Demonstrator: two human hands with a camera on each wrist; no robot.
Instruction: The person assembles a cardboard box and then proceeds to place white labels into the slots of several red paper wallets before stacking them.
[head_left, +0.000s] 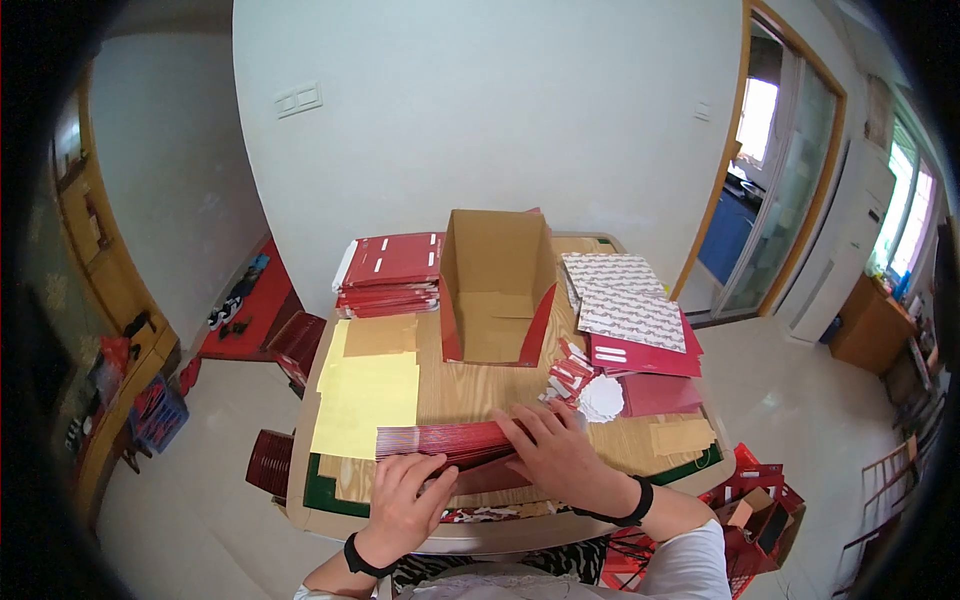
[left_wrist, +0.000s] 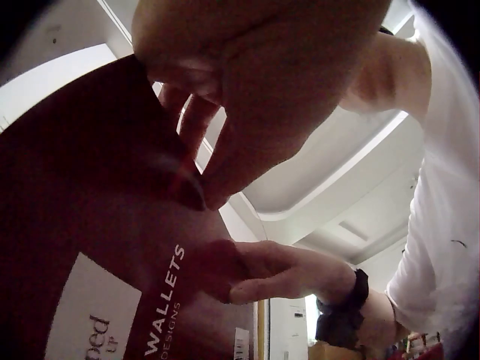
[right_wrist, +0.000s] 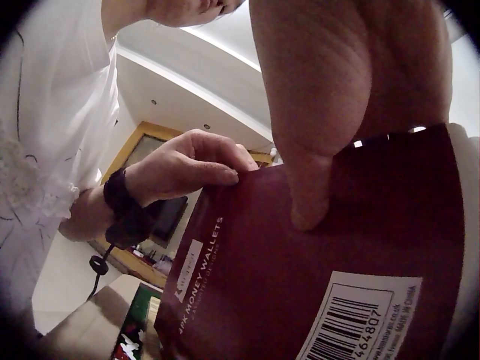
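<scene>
A row of dark red printed cards [head_left: 440, 441] stands packed together near the table's front edge. My left hand [head_left: 405, 508] grips the row's left part, its fingertips over the top edges. Across the right end lies my right hand [head_left: 565, 462], fingers over the far side and thumb on the near face. In the left wrist view, the left thumb and fingers pinch the edge of the front red card [left_wrist: 90, 180], printed "WALLETS". The right wrist view has the right thumb pressed on the same face [right_wrist: 255, 247], above a barcode label [right_wrist: 360, 319].
An open cardboard box [head_left: 497, 270] stands at the back middle. Red packs [head_left: 395, 262] are stacked left of it, above yellow sheets [head_left: 368, 405]. Patterned white sheets [head_left: 630, 318], red scraps [head_left: 570, 370] and round white pieces [head_left: 601, 399] lie right. Crates sit on the floor.
</scene>
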